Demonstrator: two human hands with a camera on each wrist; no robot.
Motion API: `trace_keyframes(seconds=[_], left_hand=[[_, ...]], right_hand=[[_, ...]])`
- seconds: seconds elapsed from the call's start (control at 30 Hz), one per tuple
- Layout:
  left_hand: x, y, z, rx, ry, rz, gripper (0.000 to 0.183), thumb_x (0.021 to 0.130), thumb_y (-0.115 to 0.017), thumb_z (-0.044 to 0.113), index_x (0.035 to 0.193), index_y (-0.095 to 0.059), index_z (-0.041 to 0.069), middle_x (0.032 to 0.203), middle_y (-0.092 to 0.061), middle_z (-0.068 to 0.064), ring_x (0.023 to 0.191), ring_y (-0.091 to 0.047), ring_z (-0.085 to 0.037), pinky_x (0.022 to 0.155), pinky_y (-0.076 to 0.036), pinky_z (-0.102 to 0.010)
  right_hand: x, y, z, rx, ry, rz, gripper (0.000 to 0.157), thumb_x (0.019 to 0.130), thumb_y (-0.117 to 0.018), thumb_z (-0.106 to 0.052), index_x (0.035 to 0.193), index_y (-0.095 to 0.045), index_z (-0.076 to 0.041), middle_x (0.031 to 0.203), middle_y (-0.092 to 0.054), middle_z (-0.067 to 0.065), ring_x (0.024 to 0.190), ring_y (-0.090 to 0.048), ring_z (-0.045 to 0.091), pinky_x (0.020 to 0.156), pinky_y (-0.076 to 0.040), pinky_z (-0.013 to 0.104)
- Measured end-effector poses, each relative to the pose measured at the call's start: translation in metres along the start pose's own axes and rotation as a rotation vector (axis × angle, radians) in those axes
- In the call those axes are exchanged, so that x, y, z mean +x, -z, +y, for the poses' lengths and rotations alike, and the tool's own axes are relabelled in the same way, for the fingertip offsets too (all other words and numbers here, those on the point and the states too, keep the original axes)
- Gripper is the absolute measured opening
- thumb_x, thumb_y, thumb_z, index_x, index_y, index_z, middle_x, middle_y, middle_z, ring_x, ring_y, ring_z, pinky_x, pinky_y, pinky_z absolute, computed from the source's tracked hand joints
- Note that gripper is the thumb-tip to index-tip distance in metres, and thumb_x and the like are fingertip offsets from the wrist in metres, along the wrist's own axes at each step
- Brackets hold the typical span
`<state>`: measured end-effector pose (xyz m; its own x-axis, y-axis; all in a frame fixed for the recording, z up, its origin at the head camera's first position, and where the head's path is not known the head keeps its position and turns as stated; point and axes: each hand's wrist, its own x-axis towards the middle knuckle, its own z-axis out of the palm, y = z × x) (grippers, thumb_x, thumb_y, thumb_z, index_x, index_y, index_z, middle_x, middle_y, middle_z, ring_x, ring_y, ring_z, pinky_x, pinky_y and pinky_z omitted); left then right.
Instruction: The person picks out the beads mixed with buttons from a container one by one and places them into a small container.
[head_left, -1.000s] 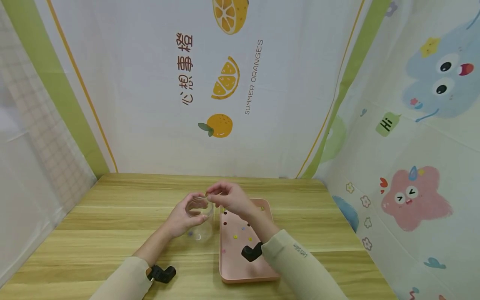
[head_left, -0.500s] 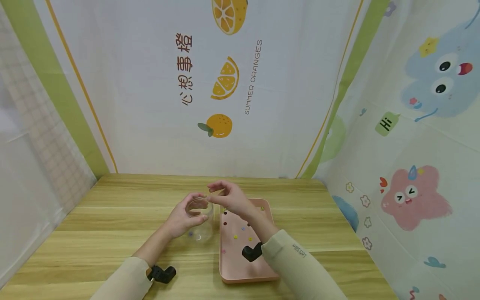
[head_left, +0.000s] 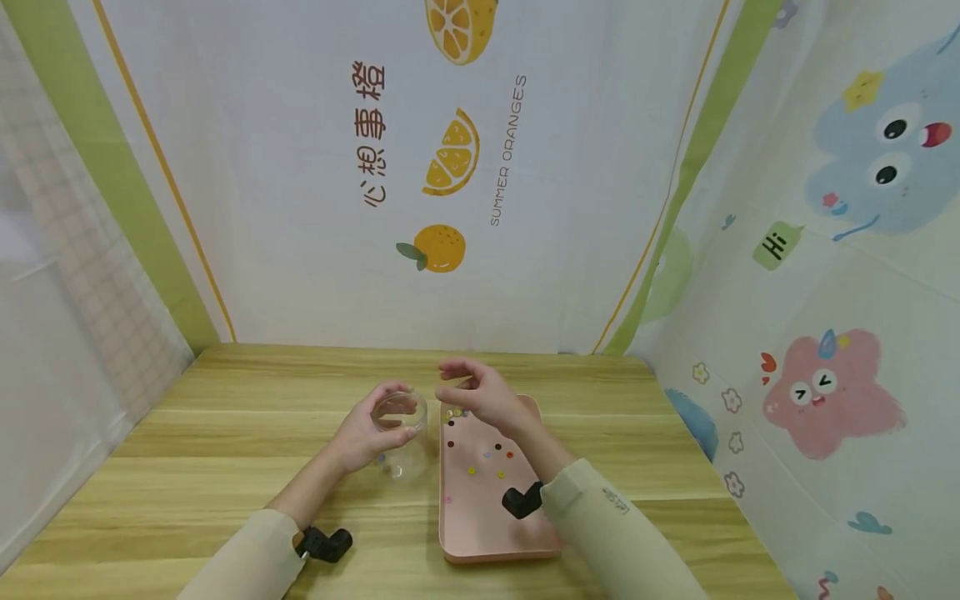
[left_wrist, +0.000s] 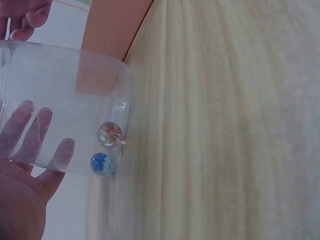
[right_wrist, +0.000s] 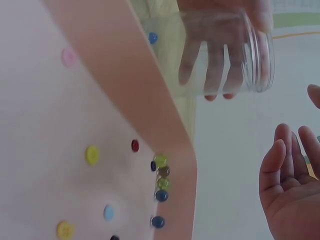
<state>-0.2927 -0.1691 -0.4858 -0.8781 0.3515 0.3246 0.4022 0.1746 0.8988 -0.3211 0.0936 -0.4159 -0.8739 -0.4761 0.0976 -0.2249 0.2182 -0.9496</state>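
My left hand point(head_left: 363, 433) grips a clear jar point(head_left: 408, 454) near its mouth, thumb on the near side and fingers round the far side. The jar stands upright on the table. Two marbles lie at its bottom in the left wrist view: a clear one with orange swirls point(left_wrist: 110, 135) and a blue one point(left_wrist: 102, 163). My right hand point(head_left: 487, 396) hovers over the far left part of a pink tray point(head_left: 495, 521), its fingers loosely bent and apart from the thumb, holding nothing. Several marbles point(right_wrist: 162, 195) sit along the tray's far end.
Scattered over the tray floor are several small buttons, among them a yellow one point(right_wrist: 92, 155), a pink one point(right_wrist: 69, 57) and a light blue one point(right_wrist: 108, 212). The tray stands just right of the jar on a wooden table point(head_left: 225, 467). A printed curtain point(head_left: 300, 250) hangs behind.
A second ago my right fingertips pinched a small orange-brown marble at the jar's mouth. They have let it go, and the hand has moved right, over the tray. The left hand stays put.
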Motion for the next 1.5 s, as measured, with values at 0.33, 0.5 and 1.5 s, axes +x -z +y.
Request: trace_keyframes(seconds=[0.33,0.5,1.5], left_hand=[[0.001,0.000,0.000,0.004,-0.002,0.008,0.063,0.096,-0.080,0.011,0.150,-0.050,0.003,0.140,-0.067,-0.026,0.133,-0.065,-0.048,0.109,-0.057,-0.061],[0.001,0.000,0.000,0.006,-0.008,0.011,0.064,0.095,-0.081,0.010,0.150,-0.050,0.001,0.139,-0.067,-0.026,0.132,-0.065,-0.048,0.108,-0.057,-0.059],[0.000,-0.001,0.000,-0.005,0.001,0.005,0.063,0.096,-0.080,0.010,0.150,-0.049,0.002,0.140,-0.065,-0.026,0.133,-0.063,-0.049,0.110,-0.055,-0.063]], right_hand=[[-0.008,0.017,0.010,-0.003,-0.022,0.022,0.053,0.102,-0.078,-0.021,0.152,-0.061,-0.014,0.149,-0.063,0.012,0.099,-0.065,0.016,0.076,-0.054,0.029],[-0.013,0.024,0.014,-0.030,-0.021,0.038,0.053,0.103,-0.077,-0.023,0.153,-0.060,-0.013,0.149,-0.061,0.014,0.103,-0.067,0.016,0.080,-0.057,0.030],[-0.040,0.080,0.049,-0.159,-0.128,0.246,0.038,0.107,-0.073,-0.025,0.144,-0.069,-0.015,0.134,-0.070,0.011,0.108,-0.071,0.039,0.088,-0.060,0.053]])
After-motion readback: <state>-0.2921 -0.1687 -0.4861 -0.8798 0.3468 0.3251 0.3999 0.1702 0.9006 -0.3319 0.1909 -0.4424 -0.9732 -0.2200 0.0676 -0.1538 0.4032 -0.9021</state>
